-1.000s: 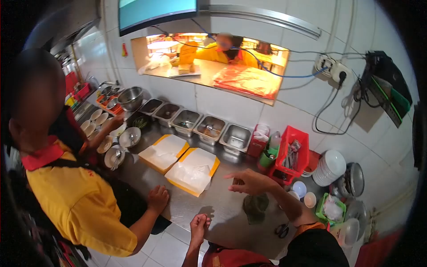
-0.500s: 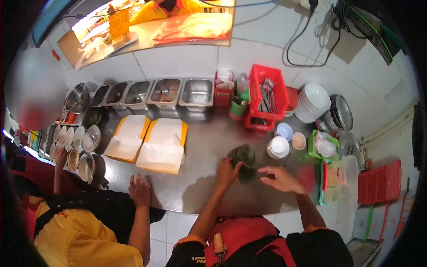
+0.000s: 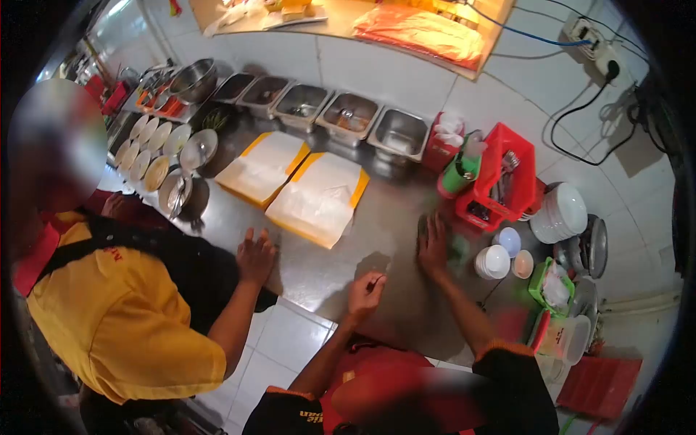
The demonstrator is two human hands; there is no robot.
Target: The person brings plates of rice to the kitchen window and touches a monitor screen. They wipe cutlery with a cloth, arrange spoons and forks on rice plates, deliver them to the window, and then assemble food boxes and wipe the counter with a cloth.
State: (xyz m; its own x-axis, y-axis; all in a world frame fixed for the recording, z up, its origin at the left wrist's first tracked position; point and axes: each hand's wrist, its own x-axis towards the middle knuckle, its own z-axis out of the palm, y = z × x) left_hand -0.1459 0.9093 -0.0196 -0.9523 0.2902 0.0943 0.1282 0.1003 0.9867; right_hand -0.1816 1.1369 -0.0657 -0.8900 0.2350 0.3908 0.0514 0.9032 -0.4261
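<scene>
My left hand [image 3: 367, 296] is closed above the table's front part, its fingers curled with nothing visible in them. My right hand [image 3: 433, 249] lies flat on the steel table [image 3: 391, 272], fingers stretched forward. A bit of dark green cloth [image 3: 423, 226] shows at the left edge of its fingers; the rest is hidden. Left of my hands lie two open yellow boxes lined with white paper, the nearer one [image 3: 315, 201] beside the farther one [image 3: 264, 167]. Neither hand touches them.
Metal pans [image 3: 348, 117] line the wall. Red baskets [image 3: 500, 177] with cutlery, a green cup [image 3: 461, 172], small bowls [image 3: 493, 262] and stacked plates [image 3: 560, 212] stand right. A co-worker in yellow [image 3: 138, 319] rests a hand [image 3: 256, 257] on the table's edge. Several bowls [image 3: 156, 174] stand left.
My right hand has moved forward and down onto the table. My left hand has left the green cloth and closed. The view has shifted, and the cloth is now mostly hidden.
</scene>
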